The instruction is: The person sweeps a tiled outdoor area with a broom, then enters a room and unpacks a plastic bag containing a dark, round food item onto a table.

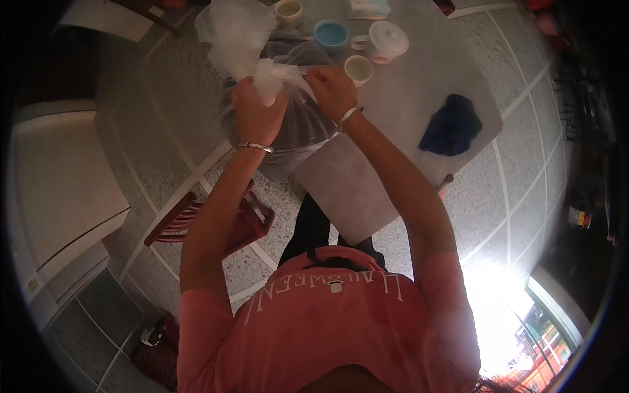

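A large translucent plastic bag (309, 118) hangs at the left edge of a grey table (354, 182), its upper part gathered and bunched. My left hand (260, 110) grips the whitish bunched plastic near the bag's neck. Just to the right, my right hand (331, 88) pinches a stretched strand of the same plastic between its fingers. Loose plastic puffs up beyond my left hand. What the bag holds cannot be made out clearly.
Beyond my right hand stand a cup with blue inside (330, 34), two small cups (359, 69) (289, 12) and a lidded white mug (388, 42). A dark blue cloth (452, 125) lies on the table's right side. A red wooden chair (245, 221) stands at lower left.
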Demonstrator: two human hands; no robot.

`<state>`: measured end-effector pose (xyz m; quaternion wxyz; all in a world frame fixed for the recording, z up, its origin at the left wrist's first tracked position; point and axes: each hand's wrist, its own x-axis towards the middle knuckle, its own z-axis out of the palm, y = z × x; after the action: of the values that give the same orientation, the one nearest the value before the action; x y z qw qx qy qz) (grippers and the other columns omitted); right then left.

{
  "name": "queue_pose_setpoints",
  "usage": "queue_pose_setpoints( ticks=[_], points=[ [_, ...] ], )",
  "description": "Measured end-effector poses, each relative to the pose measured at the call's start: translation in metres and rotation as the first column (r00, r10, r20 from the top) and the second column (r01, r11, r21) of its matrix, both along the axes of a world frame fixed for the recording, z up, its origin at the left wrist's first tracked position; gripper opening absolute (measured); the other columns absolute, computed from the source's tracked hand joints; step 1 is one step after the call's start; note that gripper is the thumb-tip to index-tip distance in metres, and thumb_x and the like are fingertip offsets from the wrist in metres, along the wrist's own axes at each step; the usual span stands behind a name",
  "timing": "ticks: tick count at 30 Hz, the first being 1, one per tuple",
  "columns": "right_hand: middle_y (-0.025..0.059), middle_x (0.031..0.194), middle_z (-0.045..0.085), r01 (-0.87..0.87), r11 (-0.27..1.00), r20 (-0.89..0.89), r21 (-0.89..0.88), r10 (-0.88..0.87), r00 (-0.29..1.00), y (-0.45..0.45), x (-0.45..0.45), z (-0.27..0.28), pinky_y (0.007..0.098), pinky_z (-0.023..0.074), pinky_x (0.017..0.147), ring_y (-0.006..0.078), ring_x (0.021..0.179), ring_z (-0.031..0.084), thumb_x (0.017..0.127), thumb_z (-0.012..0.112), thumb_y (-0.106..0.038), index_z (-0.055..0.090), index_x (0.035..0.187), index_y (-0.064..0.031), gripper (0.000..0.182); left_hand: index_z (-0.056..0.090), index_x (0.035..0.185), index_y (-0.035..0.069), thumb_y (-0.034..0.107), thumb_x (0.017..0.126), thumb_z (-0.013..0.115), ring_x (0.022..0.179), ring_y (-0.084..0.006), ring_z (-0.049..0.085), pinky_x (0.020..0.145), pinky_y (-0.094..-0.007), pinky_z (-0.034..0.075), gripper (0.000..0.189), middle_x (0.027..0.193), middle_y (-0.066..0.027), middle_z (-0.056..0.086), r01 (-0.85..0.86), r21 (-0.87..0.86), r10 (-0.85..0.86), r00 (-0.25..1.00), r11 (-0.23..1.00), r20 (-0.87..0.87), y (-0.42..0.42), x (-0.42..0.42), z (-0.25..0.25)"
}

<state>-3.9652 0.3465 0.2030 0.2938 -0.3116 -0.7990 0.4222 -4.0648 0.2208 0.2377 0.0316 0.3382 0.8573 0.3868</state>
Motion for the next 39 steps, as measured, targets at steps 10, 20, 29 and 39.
queue_pose_setpoints(
  ticks=[10,20,29,39],
  points=[
    [0.0157,0.087,0.062,-0.125,0.992,0.245,0.000,0.121,0.962,0.015,-0.028,-0.004,0.0407,0.0470,0.071,0.0341,0.080,0.059,0.080,0.054,-0.025,0.063,0.082,-0.0070,0.020,0.039,0.111,-0.006,0.023,0.068,0.070,0.104,-0.0391,0.043,0.087,-0.0437,0.040,0.060,0.113,-0.0260,0.041,0.006,0.002,-0.006,0.998,1.000,0.070,-0.001,-0.005,-0.004],
    [0.0142,0.080,0.062,-0.325,0.938,0.188,-0.125,0.344,0.920,0.041,-0.017,0.002,0.0339,0.0472,0.067,0.0293,0.072,0.060,0.081,0.056,-0.020,0.061,0.085,-0.0042,0.017,0.040,0.114,-0.004,0.026,0.071,0.070,0.102,-0.0307,0.045,0.086,-0.0379,0.041,0.061,0.112,-0.0211,0.040,0.036,-0.038,-0.033,0.995,0.999,0.091,-0.004,-0.015,-0.006],
    [-0.0007,0.075,0.057,-0.414,0.783,0.077,-0.464,0.502,0.862,0.052,-0.009,0.010,0.0215,0.0437,0.060,0.0075,0.068,0.052,0.084,0.053,-0.014,0.058,0.091,-0.0036,0.013,0.041,0.110,-0.006,0.021,0.068,0.070,0.100,-0.0365,0.045,0.087,-0.0422,0.039,0.058,0.110,-0.0240,0.043,0.027,0.013,-0.029,0.993,1.000,0.112,-0.003,-0.015,0.000],
    [0.0007,0.079,0.058,-0.421,0.729,0.024,-0.540,0.514,0.858,0.053,-0.005,0.014,0.0208,0.0443,0.062,0.0076,0.071,0.053,0.083,0.054,-0.014,0.059,0.094,-0.0032,0.016,0.040,0.111,-0.006,0.021,0.070,0.068,0.101,-0.0348,0.045,0.086,-0.0407,0.040,0.056,0.112,-0.0234,0.041,0.030,0.009,-0.032,0.983,0.999,0.179,-0.003,-0.014,0.005]
  ],
)
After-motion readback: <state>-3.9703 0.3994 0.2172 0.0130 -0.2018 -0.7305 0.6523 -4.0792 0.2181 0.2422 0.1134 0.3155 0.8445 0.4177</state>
